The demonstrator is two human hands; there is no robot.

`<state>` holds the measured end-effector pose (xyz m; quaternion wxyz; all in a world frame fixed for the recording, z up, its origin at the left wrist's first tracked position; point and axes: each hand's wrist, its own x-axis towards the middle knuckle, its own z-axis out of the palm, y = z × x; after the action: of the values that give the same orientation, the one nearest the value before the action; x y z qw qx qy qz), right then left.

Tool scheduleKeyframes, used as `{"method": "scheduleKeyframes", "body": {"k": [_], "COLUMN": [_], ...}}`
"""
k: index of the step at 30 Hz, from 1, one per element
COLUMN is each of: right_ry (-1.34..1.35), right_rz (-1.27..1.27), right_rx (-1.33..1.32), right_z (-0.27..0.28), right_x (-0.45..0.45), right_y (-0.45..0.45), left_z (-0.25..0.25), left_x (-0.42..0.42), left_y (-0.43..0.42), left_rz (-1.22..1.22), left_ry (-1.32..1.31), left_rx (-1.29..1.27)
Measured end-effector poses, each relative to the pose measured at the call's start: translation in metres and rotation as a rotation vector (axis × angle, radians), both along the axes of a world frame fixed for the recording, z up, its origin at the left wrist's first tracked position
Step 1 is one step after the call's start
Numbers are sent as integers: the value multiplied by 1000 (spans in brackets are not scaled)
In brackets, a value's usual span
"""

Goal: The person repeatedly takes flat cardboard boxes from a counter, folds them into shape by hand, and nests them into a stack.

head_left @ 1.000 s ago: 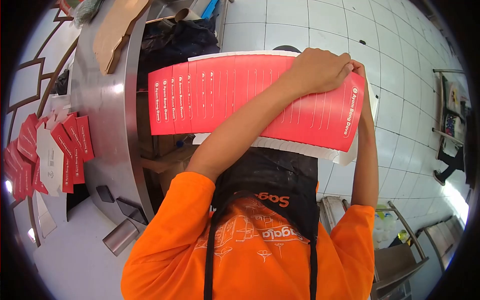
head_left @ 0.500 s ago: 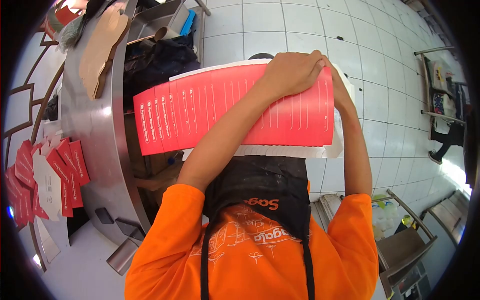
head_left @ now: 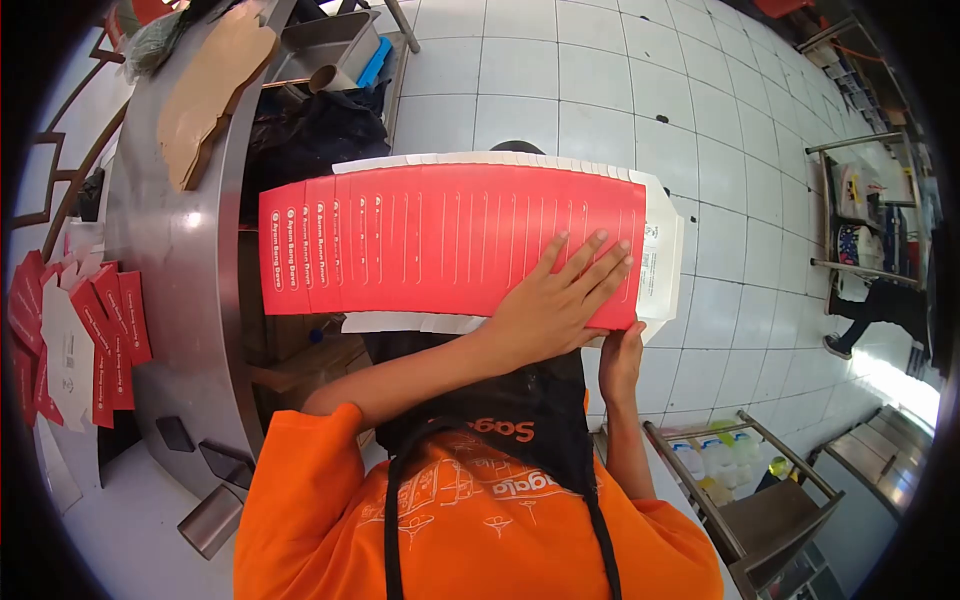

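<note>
At six o'clock, closest in, are an orange shirt (head_left: 300,520) and a black apron (head_left: 480,400). Just past the apron, the right hand (head_left: 622,365) sits at four o'clock, its thumb at the near corner of a fanned stack of red cartons (head_left: 440,260); its other fingers are mostly hidden, so I cannot tell how firmly they grip. The left hand (head_left: 560,300) lies palm down on the stack toward three o'clock, fingers spread and clasping nothing. The stack fills the centre, flat and overlapping, running from nine to three o'clock, with white flaps (head_left: 662,260) showing beyond its right end.

Farther out, a metal cylinder (head_left: 210,520) lies at about eight o'clock, near two dark flat objects (head_left: 225,463). A steel table (head_left: 185,260) curves along nine o'clock, with more red cartons (head_left: 105,340) beyond it and brown cardboard (head_left: 215,95) on it at ten. A rack (head_left: 790,520) stands at four. Across the tiled floor (head_left: 740,240), another person's leg (head_left: 855,325) shows at three o'clock.
</note>
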<state>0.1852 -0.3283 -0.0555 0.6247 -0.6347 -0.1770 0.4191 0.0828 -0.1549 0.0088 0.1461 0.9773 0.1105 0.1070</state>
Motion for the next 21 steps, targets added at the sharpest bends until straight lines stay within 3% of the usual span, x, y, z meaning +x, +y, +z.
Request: {"method": "scheduleKeyframes", "body": {"k": [4,6,7,9,12,13,14,15,16,17,18,19,20,21], "right_ry": [-69,-41,4,-18,-110,-275,-152,-137,-96,-179,-266,-251,-277,-309], "right_rz": [107,134,180,219,112,52,103,78,51,82,104,129,134,130], "right_rx": [-65,0,-152,-77,-26,-121,81,116,177,173,166,168,161,156], "right_z": [-31,-21,-27,-14,-42,-30,-9,-8,2,8,12,19,25,31], "right_x": [28,34,48,56,92,95,92,102,104,110,116,120,129,131], "right_y": [-14,-11,-22,-17,-18,-9,9,15,23,30,37,44,54,59], "left_z": [-8,-13,-12,-11,26,37,54,78,94,129,155,189,200,224], "left_x": [0,1,0,-9,-79,-117,-167,-216,-264,-322,-385,-431,-486,-522], "left_y": [2,-3,-1,2,42,67,94,124,150,167,185,191,197,183], "left_rz": [10,28,0,13,307,448,609,716,938,1122,1297,1566,1624,1748], "left_ry": [-26,-48,-70,-226,-306,-362,-343,-449,-593,-422,-243,-58,235,524], "left_rx": [-27,-43,-129,-253,-206,-101,-44,166,193,333,645,646,884,747]}}
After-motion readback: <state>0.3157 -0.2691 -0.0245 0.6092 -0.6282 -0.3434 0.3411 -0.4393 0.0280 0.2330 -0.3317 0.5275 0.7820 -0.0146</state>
